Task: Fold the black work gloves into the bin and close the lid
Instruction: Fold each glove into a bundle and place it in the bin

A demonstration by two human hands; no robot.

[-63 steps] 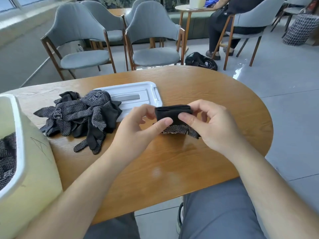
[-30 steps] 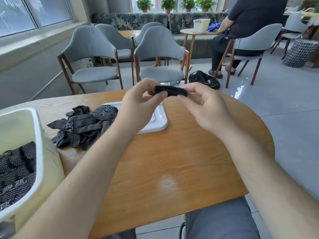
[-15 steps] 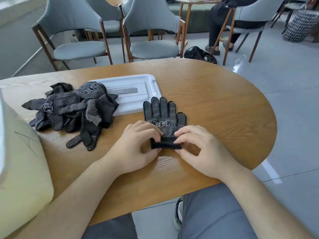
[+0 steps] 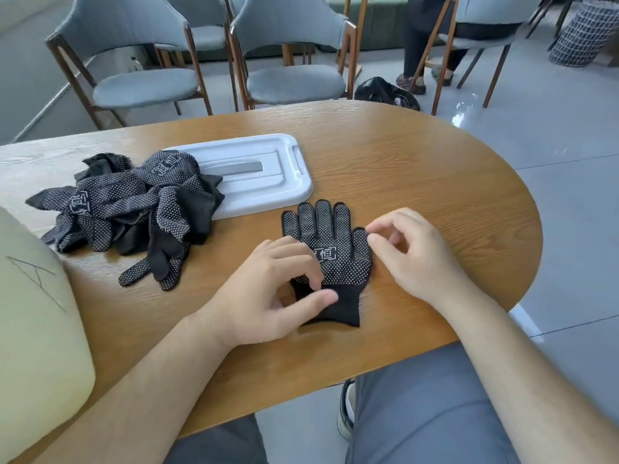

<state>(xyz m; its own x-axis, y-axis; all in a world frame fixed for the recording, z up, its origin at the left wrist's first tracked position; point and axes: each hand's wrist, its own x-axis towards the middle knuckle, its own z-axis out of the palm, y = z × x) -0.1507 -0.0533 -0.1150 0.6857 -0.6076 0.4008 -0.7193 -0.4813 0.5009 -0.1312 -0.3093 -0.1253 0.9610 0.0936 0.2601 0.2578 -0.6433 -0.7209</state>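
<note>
One black dotted work glove (image 4: 330, 259) lies flat on the wooden table (image 4: 435, 182), fingers pointing away from me. My left hand (image 4: 268, 293) rests on its wrist end, curled fingertips and thumb pinching the fabric just above the cuff. My right hand (image 4: 413, 254) sits at the glove's right side, its loosely curled fingertips touching the edge of the glove's thumb. A heap of several more black gloves (image 4: 134, 209) lies to the left. The white bin lid (image 4: 258, 172) lies flat behind them. The cream bin (image 4: 37, 329) stands at the near left, its inside hidden.
Grey chairs (image 4: 294, 78) stand along the table's far side. A black bag (image 4: 385, 93) lies on the floor beyond them, and a seated person's legs (image 4: 415, 51) show at the back right. The table's rounded edge ends to my right.
The folded glove was lifted, then laid down and opened out flat. Its rolled cuff is now unfolded. My right hand has moved from the cuff up to the glove's thumb.
</note>
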